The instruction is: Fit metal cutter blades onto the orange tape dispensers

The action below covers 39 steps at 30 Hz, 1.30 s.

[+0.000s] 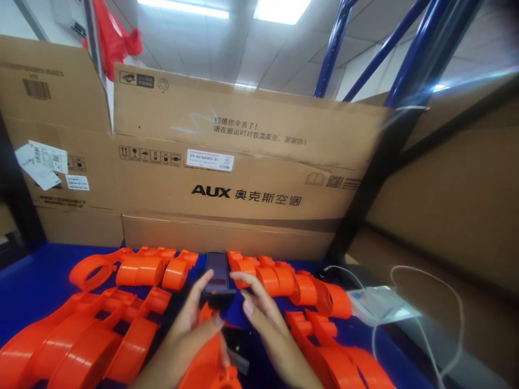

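Note:
My left hand (pixel 190 319) is wrapped round an orange plastic tape dispenser (pixel 206 359), its thumb lying across the part and its index finger stretched forward. My right hand (pixel 263 319) has thumb and index finger apart, with nothing between them. Just beyond both hands, a smartphone (pixel 218 267) leans on a dark support. Below, between the hands, a small dark and grey piece (pixel 238 359) is partly hidden and I cannot make out its kind.
Rows of orange dispensers (pixel 85 346) lie on the blue surface (pixel 24 275) to the left, with more dispensers (pixel 304 289) to the right. A large cardboard sheet (pixel 162 189) stands behind. A white cable (pixel 460 308) and a clear plastic bag (pixel 381 305) lie at right, beside a dark rack post (pixel 365 183).

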Each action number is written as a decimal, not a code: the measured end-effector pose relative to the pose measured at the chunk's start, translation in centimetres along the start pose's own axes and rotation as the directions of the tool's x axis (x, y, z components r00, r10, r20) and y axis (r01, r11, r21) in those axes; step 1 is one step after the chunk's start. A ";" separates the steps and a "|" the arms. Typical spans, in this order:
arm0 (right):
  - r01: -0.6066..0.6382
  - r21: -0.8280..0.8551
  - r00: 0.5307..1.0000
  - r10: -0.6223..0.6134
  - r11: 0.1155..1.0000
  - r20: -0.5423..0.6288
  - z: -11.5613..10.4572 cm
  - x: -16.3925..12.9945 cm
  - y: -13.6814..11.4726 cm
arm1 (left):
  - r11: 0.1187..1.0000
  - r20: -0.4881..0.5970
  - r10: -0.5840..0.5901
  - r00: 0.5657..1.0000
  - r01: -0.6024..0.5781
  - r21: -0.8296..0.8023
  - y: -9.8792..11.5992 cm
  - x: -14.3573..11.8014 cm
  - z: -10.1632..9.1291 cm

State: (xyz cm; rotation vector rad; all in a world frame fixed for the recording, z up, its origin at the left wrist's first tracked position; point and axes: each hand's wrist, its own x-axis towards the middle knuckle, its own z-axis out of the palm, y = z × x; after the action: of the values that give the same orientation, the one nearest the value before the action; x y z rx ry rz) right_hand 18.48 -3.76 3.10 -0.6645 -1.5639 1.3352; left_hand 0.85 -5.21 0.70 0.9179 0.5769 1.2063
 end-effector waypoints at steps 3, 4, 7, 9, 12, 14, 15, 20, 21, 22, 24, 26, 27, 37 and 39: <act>-0.039 0.147 0.993 0.022 0.988 0.112 0.0 0.0 -0.1 | 0.994 0.071 -0.100 0.993 0.102 -0.036 0.0 -0.6 0.4; -0.030 0.158 0.994 0.013 0.987 0.106 0.0 0.0 0.0 | 0.993 0.087 -0.102 0.991 0.106 -0.042 -0.1 -0.8 0.4; 0.015 0.094 0.999 -0.018 0.995 0.031 0.3 0.1 0.3 | 0.997 0.148 -0.049 0.988 0.058 -0.057 0.0 -1.0 0.3; 0.023 0.024 1.000 -0.023 0.999 -0.007 0.5 0.3 0.5 | 0.998 0.147 -0.035 0.989 0.041 -0.043 0.0 -0.8 0.2; 0.014 -0.036 0.999 -0.015 0.999 -0.031 0.9 0.5 0.6 | 0.998 0.087 -0.058 0.994 0.055 0.032 0.1 -0.3 0.0; 0.010 -0.039 0.999 -0.012 0.999 -0.037 1.2 0.6 0.6 | 0.997 0.058 -0.062 0.996 0.059 0.057 0.1 -0.1 0.0; 0.011 -0.036 0.999 -0.012 0.999 -0.041 1.4 0.6 0.6 | 0.996 0.047 -0.061 0.997 0.058 0.061 0.1 0.0 -0.1; 0.012 -0.123 0.997 -0.021 0.992 -0.071 1.6 0.5 0.2 | 0.994 0.013 -0.095 0.995 0.094 0.060 0.1 0.1 -0.2; 0.017 -0.170 0.996 -0.032 0.985 -0.086 1.4 0.5 0.1 | 0.994 -0.002 -0.100 0.995 0.100 0.043 0.1 0.1 -0.3; 0.022 -0.228 0.992 -0.049 0.973 -0.113 1.0 0.6 0.1 | 0.994 -0.029 -0.105 0.994 0.105 0.015 0.1 0.2 -0.5; 0.020 -0.379 0.974 -0.104 0.925 -0.203 0.0 0.8 0.0 | 0.992 -0.117 -0.116 0.986 0.109 -0.062 0.1 0.3 -0.8; -0.046 -0.584 0.937 -0.168 0.810 -0.306 -1.2 1.0 -0.1 | 0.981 -0.189 -0.141 0.972 0.112 -0.159 0.4 0.3 -1.2; -0.101 -0.686 0.926 -0.184 0.720 -0.329 -1.9 1.0 -0.1 | 0.971 -0.201 -0.159 0.967 0.117 -0.208 0.6 0.3 -1.4; -0.239 -0.950 0.965 0.155 0.200 -0.211 -5.3 -1.7 0.1 | 0.957 -0.182 -0.113 0.977 0.057 -0.286 0.9 -0.1 0.0; -0.227 -0.951 0.967 0.161 0.209 -0.196 -5.5 -1.9 0.1 | 0.955 -0.165 -0.108 0.980 0.056 -0.292 0.4 -0.2 0.2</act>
State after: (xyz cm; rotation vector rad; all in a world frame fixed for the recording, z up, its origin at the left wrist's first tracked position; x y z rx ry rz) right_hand 24.17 -2.90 2.22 -1.7130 -2.2592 0.2344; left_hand 0.73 -5.37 1.13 0.5381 0.5597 1.2654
